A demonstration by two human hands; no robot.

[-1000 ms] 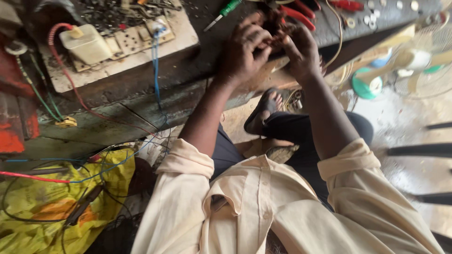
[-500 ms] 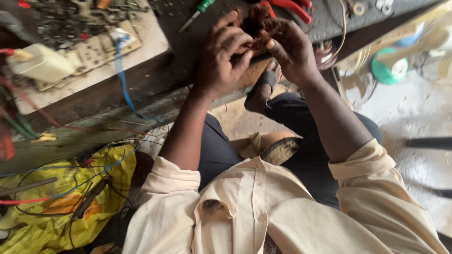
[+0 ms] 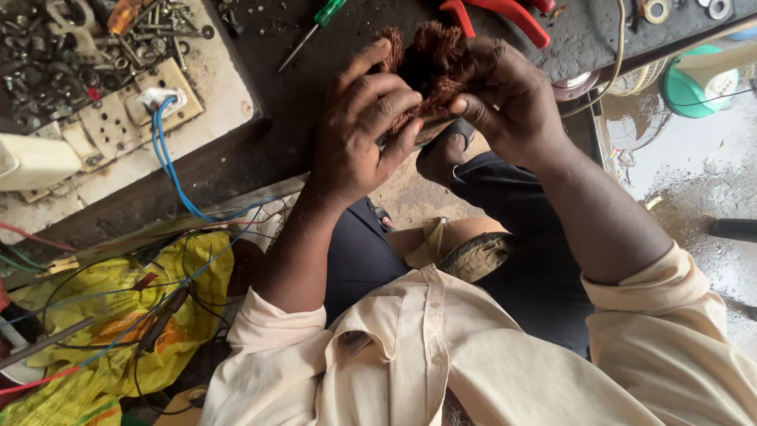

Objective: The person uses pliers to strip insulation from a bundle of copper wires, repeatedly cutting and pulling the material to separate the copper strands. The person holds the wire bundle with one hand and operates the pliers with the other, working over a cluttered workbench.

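Two hands, left hand (image 3: 359,130) and right hand (image 3: 509,99), clasp a frayed reddish-brown bundle of copper winding wire (image 3: 426,55) above the dark workbench (image 3: 292,110), fingers curled tight around it.

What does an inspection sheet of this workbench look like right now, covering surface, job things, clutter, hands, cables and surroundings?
Surface: dark, worn workbench, dusty.
Job's things: a bundle of reddish copper wire, gripped from both sides.
Clutter: green-handled screwdriver, red-handled pliers, pile of small metal parts, socket board.
Hands: left hand and right hand both closed on the wire bundle.
Cables: blue cable trailing off the bench.
Surroundings: yellow sheet below; wet floor, green fan.
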